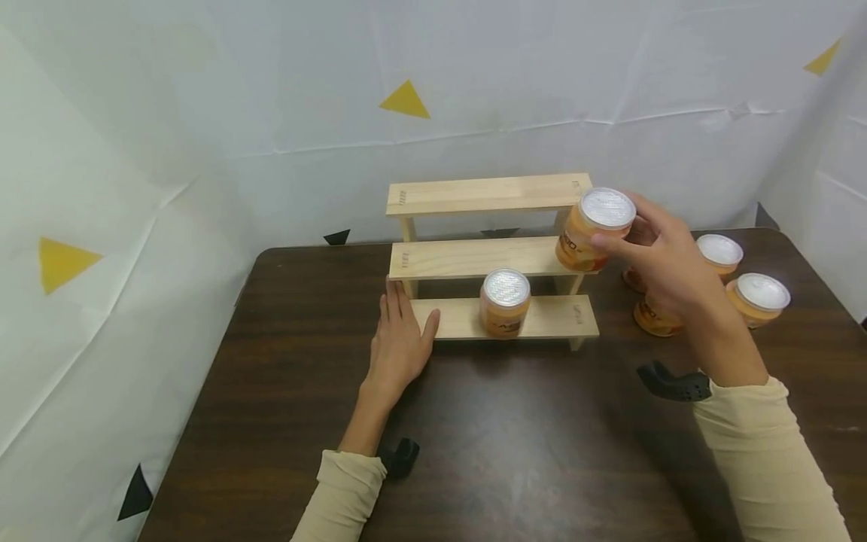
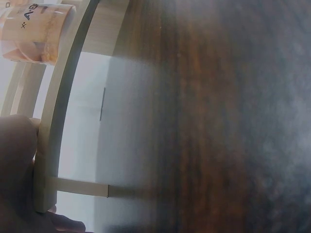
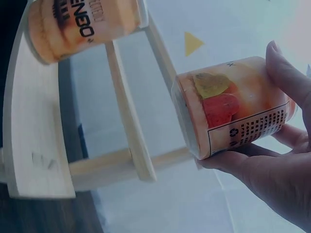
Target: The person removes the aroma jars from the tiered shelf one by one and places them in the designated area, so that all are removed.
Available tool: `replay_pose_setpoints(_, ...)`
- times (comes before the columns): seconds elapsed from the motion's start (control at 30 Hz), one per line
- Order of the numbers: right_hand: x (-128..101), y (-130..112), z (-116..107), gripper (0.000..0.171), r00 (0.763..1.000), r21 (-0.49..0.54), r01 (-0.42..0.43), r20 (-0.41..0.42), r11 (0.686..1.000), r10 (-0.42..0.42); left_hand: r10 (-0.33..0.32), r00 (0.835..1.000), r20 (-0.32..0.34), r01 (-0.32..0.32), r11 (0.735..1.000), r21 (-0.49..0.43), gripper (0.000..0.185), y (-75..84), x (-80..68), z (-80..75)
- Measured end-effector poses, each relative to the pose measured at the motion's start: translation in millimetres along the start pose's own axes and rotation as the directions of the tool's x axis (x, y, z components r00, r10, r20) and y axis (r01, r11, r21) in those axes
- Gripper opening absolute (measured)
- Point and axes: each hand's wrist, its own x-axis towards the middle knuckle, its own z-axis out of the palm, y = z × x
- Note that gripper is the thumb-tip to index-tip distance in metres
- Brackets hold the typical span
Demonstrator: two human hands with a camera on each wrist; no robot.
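We see the left hand (image 1: 400, 339) lying flat and open on the dark table (image 1: 515, 452), its fingers straight and touching the left end of the wooden rack (image 1: 474, 257). On the rack's lowest step stands one orange cup (image 1: 504, 302) with a silver lid. Further right, the right hand (image 1: 667, 260) grips a second orange cup (image 1: 596, 229), tilted, in the air at the right end of the middle step. Three more cups (image 1: 759, 297) stand on the table beyond that hand.
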Motion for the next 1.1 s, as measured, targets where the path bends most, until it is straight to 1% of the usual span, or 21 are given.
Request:
replay_pose_setpoints(0.03,-2,2,-3,0.061,1.0,0.008,0.007,-0.008,1.0,-0.007,-0.001,1.0,0.0,0.001,1.0,0.003,0.09,0.0,-0.2,-0.1)
replay_pose_setpoints(0.1,-7,4,-11,0.06,0.999,-0.074,0.031,-0.034,0.997,-0.034,-0.001,1.0,0.002,0.001,1.0,0.007,0.091,0.6,-0.8,-0.8)
replay_pose_setpoints(0.13,-9,5,-15,0.059,0.998,-0.095,0.039,-0.045,0.995,-0.043,-0.001,1.0,0.002,0.001,1.0,0.004,0.091,1.2,-1.3,-1.0)
replay_pose_setpoints(0.27,-20,9,-30,0.054,0.996,-0.033,0.069,-0.062,0.997,-0.071,-0.005,1.0,0.006,0.005,1.0,0.005,0.091,2.3,-2.6,-1.3)
replay_pose_setpoints(0.3,-22,10,-34,0.055,0.995,0.001,0.072,-0.064,0.997,-0.072,-0.006,1.0,0.005,0.006,1.0,0.008,0.091,2.4,-2.9,-1.3)
replay_pose_setpoints(0.33,-24,10,-37,0.055,0.995,-0.011,0.066,-0.075,0.998,-0.067,-0.005,1.0,0.002,0.005,1.0,0.009,0.09,2.3,-3.0,-1.3)
replay_pose_setpoints(0.37,-27,10,-40,0.054,0.995,-0.042,0.054,-0.086,0.998,-0.057,-0.005,1.0,0.001,0.005,1.0,0.011,0.09,2.1,-2.9,-1.2)
replay_pose_setpoints(0.4,-29,10,-43,0.054,0.994,-0.125,0.032,-0.104,0.992,-0.045,-0.003,1.0,-0.003,0.003,1.0,0.012,0.09,2.2,-3.0,-1.4)
replay_pose_setpoints(0.43,-31,9,-47,0.055,0.993,-0.179,0.01,-0.115,0.984,-0.031,-0.001,1.0,-0.009,0.001,1.0,0.014,0.089,2.0,-2.7,-1.3)
replay_pose_setpoints(0.47,-33,10,-50,0.055,0.992,-0.193,-0.003,-0.121,0.981,-0.02,-0.002,1.0,-0.009,0.002,1.0,0.013,0.089,1.9,-2.6,-1.3)
replay_pose_setpoints(0.5,-35,10,-53,0.056,0.992,-0.232,-0.021,-0.128,0.972,-0.009,-0.003,1.0,-0.009,0.004,1.0,0.014,0.089,1.8,-2.4,-1.4)
replay_pose_setpoints(0.53,-37,10,-56,0.056,0.991,-0.242,-0.035,-0.137,0.97,0.002,-0.005,1.0,-0.009,0.005,1.0,0.015,0.09,1.9,-2.4,-1.6)
replay_pose_setpoints(0.6,-41,12,-61,0.056,0.989,-0.228,-0.039,-0.147,0.973,0.005,-0.009,1.0,-0.01,0.009,1.0,0.015,0.09,2.1,-2.7,-1.8)
replay_pose_setpoints(0.67,-46,14,-65,0.057,0.988,-0.181,-0.033,-0.157,0.983,0.004,-0.012,1.0,-0.008,0.012,1.0,0.016,0.09,2.5,-3.2,-2.2)
replay_pose_setpoints(0.7,-49,16,-67,0.057,0.986,-0.189,-0.037,-0.166,0.981,0.006,-0.012,1.0,-0.009,0.012,1.0,0.018,0.09,2.5,-3.3,-2.2)
replay_pose_setpoints(0.77,-54,20,-71,0.056,0.985,-0.138,-0.024,-0.171,0.99,0.0,-0.015,1.0,-0.007,0.015,1.0,0.018,0.09,2.5,-3.5,-2.0)
replay_pose_setpoints(0.83,-60,27,-76,0.055,0.988,-0.013,-0.001,-0.157,1.0,-0.001,-0.019,1.0,-0.004,0.019,1.0,0.02,0.09,2.2,-3.2,-1.9)
replay_pose_setpoints(0.93,-68,35,-81,0.053,0.987,0.08,0.012,-0.161,0.997,0.001,-0.025,1.0,0.0,0.025,1.0,0.018,0.09,1.5,-2.2,-1.4)
replay_pose_setpoints(0.97,-71,38,-83,0.052,0.987,0.101,0.017,-0.161,0.995,-0.001,-0.026,1.0,0.001,0.026,1.0,0.018,0.09,1.4,-2.0,-1.3)
replay_pose_setpoints(1.1,-82,47,-89,0.055,0.984,0.117,0.012,-0.178,0.993,0.009,-0.022,1.0,-0.003,0.022,1.0,0.014,0.091,1.5,-1.6,-1.1)
